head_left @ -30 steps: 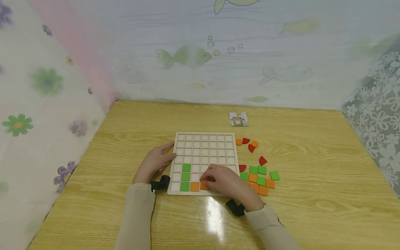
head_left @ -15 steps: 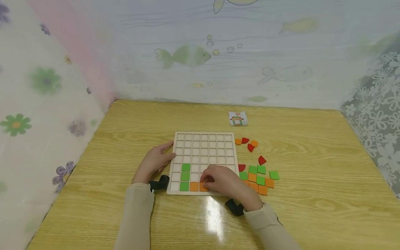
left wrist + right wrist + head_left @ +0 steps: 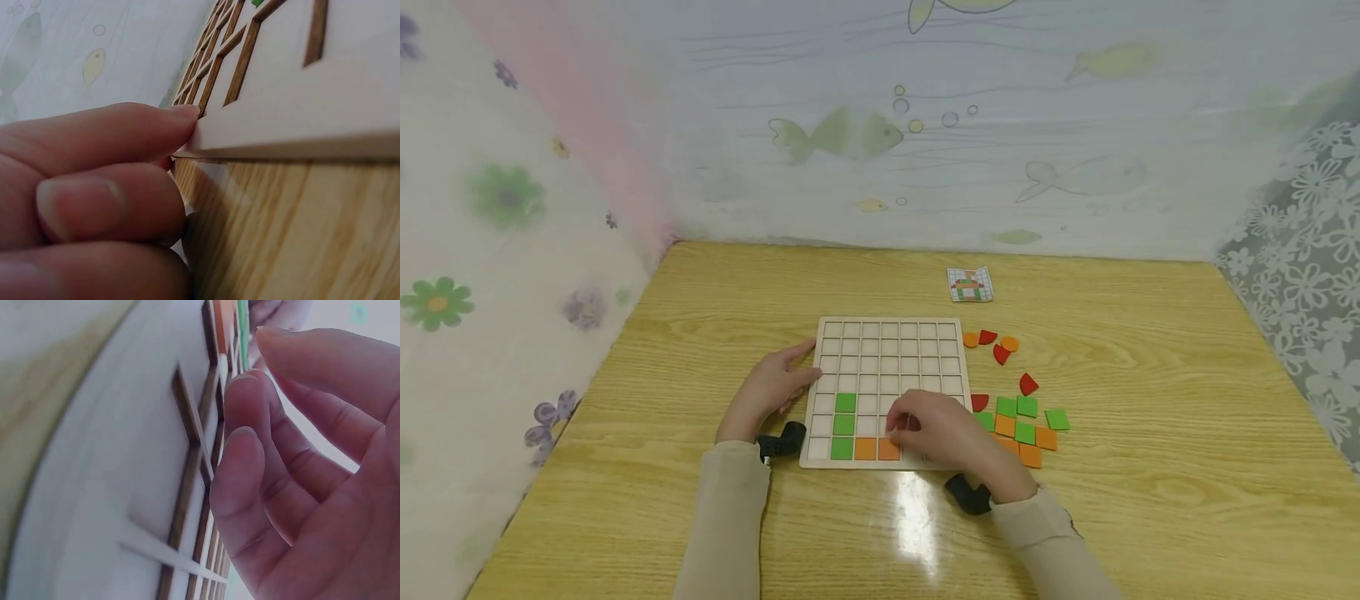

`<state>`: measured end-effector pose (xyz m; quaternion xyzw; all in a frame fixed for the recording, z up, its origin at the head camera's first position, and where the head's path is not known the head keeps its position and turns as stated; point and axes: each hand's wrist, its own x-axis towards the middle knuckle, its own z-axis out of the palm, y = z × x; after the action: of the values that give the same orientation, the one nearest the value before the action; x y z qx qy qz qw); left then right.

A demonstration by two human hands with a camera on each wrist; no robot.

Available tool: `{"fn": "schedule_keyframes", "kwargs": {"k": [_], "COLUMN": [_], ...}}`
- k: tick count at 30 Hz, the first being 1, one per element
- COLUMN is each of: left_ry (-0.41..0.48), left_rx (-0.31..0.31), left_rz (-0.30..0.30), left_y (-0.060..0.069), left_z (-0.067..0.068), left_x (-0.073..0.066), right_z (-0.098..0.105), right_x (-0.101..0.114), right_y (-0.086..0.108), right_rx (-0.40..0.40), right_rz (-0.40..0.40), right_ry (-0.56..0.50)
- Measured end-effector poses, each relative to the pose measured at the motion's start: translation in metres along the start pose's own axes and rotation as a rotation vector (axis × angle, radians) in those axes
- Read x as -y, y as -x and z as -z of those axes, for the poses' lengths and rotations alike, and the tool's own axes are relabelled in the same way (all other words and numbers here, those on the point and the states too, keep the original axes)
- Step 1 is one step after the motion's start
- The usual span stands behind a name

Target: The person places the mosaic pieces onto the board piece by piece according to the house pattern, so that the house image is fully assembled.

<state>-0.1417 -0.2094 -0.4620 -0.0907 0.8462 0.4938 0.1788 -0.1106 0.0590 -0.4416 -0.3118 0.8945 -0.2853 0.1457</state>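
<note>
A light wooden grid board (image 3: pixel 902 341) lies on the table. Several flat square tiles sit in its lower left part: a green tile (image 3: pixel 842 448) with two more green ones above it, then two orange tiles side by side, the right one (image 3: pixel 889 450) nearest my right hand. My left hand (image 3: pixel 772 385) rests at the board's left edge, and a fingertip (image 3: pixel 184 112) touches the rim in the left wrist view. My right hand (image 3: pixel 938 427) hovers low over the bottom rows with loosely bent fingers. Nothing shows between its fingertips in the right wrist view.
Right of the board lie several loose green tiles (image 3: pixel 1057 419) and orange tiles (image 3: pixel 1030 456), red quarter-circle pieces (image 3: pixel 1028 384) and orange discs (image 3: pixel 1010 343). A small pattern card (image 3: pixel 970 284) lies farther back. Patterned curtains (image 3: pixel 850 167) surround the table.
My right hand has let go of the second orange tile, now flat in its cell, and has lifted slightly and shifted right. The left hand stays at the board's edge.
</note>
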Motion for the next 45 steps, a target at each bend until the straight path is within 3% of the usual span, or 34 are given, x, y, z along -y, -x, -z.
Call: {"fn": "schedule_keyframes", "kwargs": {"k": [21, 34, 45], "left_ry": [-0.004, 0.020, -0.002], "left_rx": [-0.009, 0.008, -0.002], "left_rz": [0.007, -0.031, -0.023], "left_y": [0.000, 0.002, 0.001], "left_z": [-0.001, 0.001, 0.000], "left_x": [0.002, 0.001, 0.002], "right_z": [0.022, 0.046, 0.055], "right_x": [-0.019, -0.036, -0.058], "right_y": [0.006, 0.019, 0.027], "right_rx": [-0.080, -0.078, -0.028], "right_rz": [-0.067, -0.168, -0.230], "right_ry": [-0.003, -0.097, -0.107]}}
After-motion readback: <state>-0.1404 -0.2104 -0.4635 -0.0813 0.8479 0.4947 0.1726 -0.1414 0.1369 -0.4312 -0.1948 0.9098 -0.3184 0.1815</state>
